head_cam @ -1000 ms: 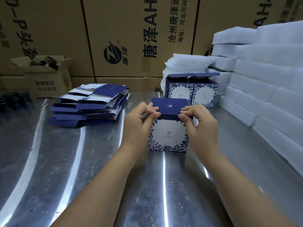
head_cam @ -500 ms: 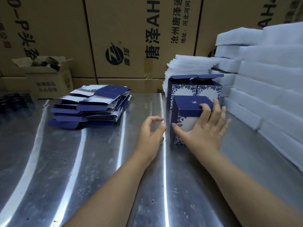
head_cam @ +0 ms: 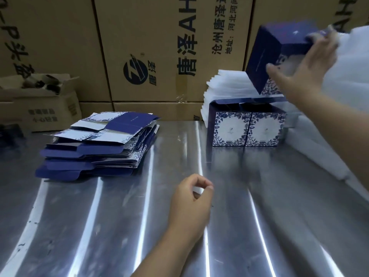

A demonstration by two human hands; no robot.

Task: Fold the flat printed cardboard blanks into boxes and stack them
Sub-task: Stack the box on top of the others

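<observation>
Progress: early, prob nearer start than finish. Three boxes made up so far, as far as visible. Two standing boxes [head_cam: 228, 127] sit side by side, touching, at back right of the surface [head_cam: 119, 216], printed fronts toward the camera. Their dark top flaps stick up and out, so the tops look unclosed.

No. 3, the folded box [head_cam: 279, 47], is in the air above that pair, tilted, dark faces toward the camera. The right hand [head_cam: 303, 64] grips it w/ thumb on the near face and fingers over the far edge (blurred, so exact finger placement unclear). It touches nothing below. My read: it's headed onto the pair, i.e. first of a 2nd tier, but not set down yet.

The left hand [head_cam: 191, 198] hovers low over mid surface, fingers loosely curled, thumb & forefinger nearly meeting, nothing in it. Free for the next blank.

Left to do: plenty. Pile of flat blanks [head_cam: 99, 144] at left of the surface is thick and slumped, many layers. Count not readable, but clearly far more than the 3 done. Each needs folding + stacking.

Bg: white foam sheets [head_cam: 225, 86] behind the pair and along the right edge, big brown cartons [head_cam: 159, 37] at the back, small open carton [head_cam: 52, 104] back left. None of it looks part of the job.
</observation>
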